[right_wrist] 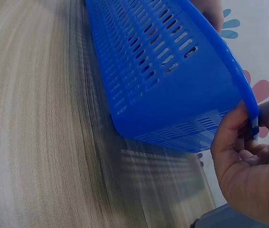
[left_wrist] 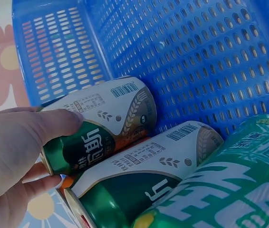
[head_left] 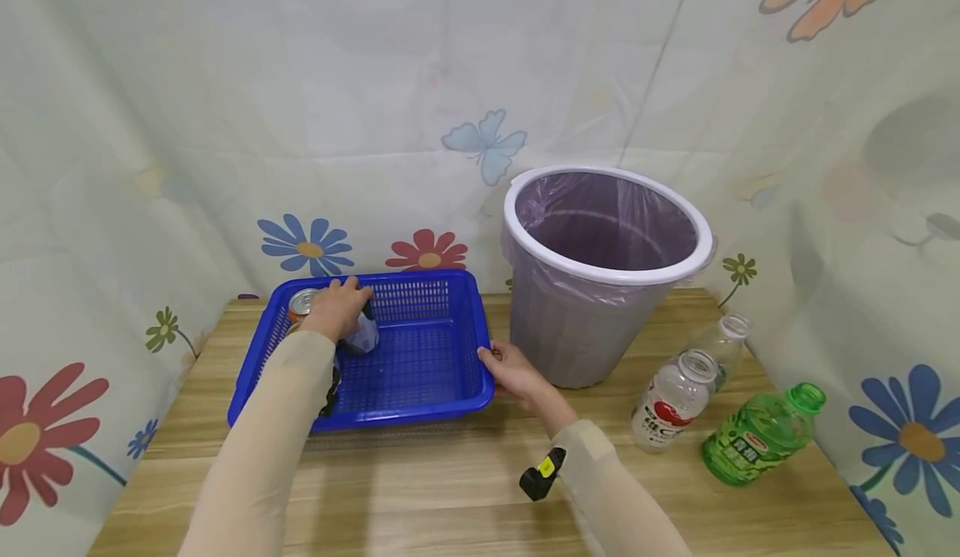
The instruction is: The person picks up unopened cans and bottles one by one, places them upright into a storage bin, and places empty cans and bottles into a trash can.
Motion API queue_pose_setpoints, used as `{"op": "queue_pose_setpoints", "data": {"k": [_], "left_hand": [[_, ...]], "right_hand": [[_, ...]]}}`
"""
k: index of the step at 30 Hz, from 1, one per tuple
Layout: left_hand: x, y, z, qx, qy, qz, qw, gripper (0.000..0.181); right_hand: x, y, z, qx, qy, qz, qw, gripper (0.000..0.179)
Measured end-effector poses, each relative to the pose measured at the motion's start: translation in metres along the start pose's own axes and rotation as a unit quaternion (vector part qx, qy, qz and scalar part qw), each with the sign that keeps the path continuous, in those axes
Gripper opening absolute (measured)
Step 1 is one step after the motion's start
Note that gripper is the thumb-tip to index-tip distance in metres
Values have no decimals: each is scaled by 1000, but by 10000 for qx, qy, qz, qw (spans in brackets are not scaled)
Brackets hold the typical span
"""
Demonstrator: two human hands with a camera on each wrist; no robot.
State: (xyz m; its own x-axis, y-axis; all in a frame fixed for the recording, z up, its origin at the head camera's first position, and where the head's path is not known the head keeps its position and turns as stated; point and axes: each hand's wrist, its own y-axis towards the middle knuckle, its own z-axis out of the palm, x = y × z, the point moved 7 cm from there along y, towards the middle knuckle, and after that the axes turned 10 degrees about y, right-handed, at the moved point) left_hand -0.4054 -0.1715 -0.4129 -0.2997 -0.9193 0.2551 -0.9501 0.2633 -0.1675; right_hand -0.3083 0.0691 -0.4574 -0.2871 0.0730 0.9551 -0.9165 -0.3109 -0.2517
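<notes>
My left hand [head_left: 337,308] reaches into a blue plastic basket [head_left: 431,413] and grips a green and white beer can [left_wrist: 120,111], thumb on one side and fingers round the other. Beside that can in the left wrist view lie a matching beer can [left_wrist: 146,173] and a brighter green can [left_wrist: 234,185]. A can with a silver top [head_left: 303,300] shows at the basket's far left corner, partly behind the hand. With thumb and curled fingers, my right hand [right_wrist: 255,161] holds the basket's right rim [right_wrist: 241,78].
Right of the basket stands a bin [head_left: 573,332] with a white rim and purple liner. Two clear bottles, one labelled [head_left: 667,407] and one plain [head_left: 723,340], and a green bottle [head_left: 761,436] stand on the wooden table [head_left: 420,499]. Patterned cloth [head_left: 360,107] hangs behind.
</notes>
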Motion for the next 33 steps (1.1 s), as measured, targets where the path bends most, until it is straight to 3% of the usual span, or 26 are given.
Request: {"op": "queue_pose_setpoints", "data": {"k": [7, 17, 33], "left_hand": [[2, 1, 1, -67, -82, -178, 9998, 59], [1, -1, -5, -91, -143, -187, 9997, 56], [3, 3, 5, -251, -182, -115, 9995, 61]], "right_hand": [[-20, 19, -10, -128, 50, -37, 9999, 35], [-19, 20, -10, -118, 15, -17, 9999, 38], [-21, 21, -10, -101, 110, 1, 9999, 37]]}}
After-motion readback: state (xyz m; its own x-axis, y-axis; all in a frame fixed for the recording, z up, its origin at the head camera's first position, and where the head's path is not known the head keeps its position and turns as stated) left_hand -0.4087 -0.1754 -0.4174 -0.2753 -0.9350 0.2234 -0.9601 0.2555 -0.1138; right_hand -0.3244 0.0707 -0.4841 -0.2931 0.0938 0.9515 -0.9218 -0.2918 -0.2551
